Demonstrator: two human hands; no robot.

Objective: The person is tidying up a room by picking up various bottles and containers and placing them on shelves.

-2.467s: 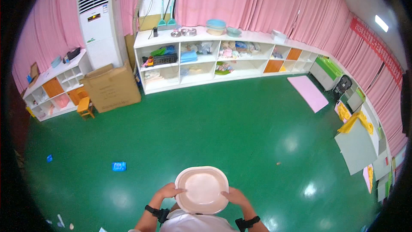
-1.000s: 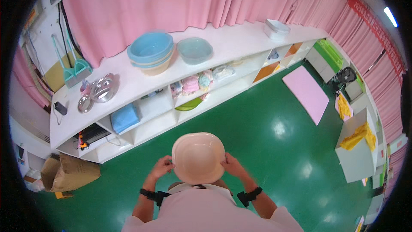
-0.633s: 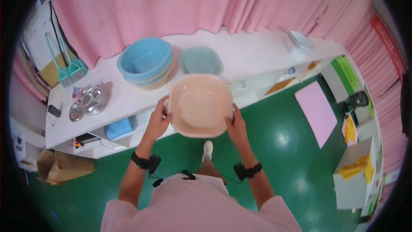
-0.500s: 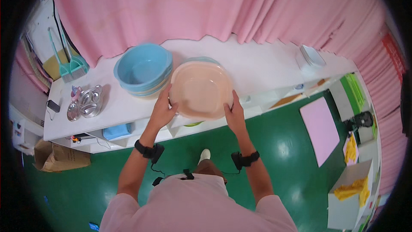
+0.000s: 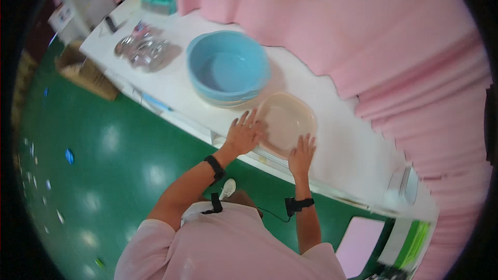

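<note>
A peach-coloured square basin [image 5: 288, 124] with rounded corners rests on the white counter [image 5: 342, 163], close to its front edge. My left hand [image 5: 244, 134] is at the basin's left rim, its fingers spread. At the near right rim is my right hand [image 5: 302, 155], fingers stretched out and apart. Neither hand is closed around the basin. Just left of it stands a stack of basins with a light blue basin [image 5: 228, 67] on top; paler rims show beneath.
Shiny metal dishes [image 5: 148, 52] lie on the left of the counter. Pale containers [image 5: 403, 185] stand at its right end. Pink curtains [image 5: 321, 26] hang along the back. A paper bag [image 5: 85, 72] and a pink board [image 5: 360, 246] are by the green floor.
The peach basin, gripped by both hands above the counter before, is now lower, on the counter. My fingers have loosened from its rim. The view has swung to the left.
</note>
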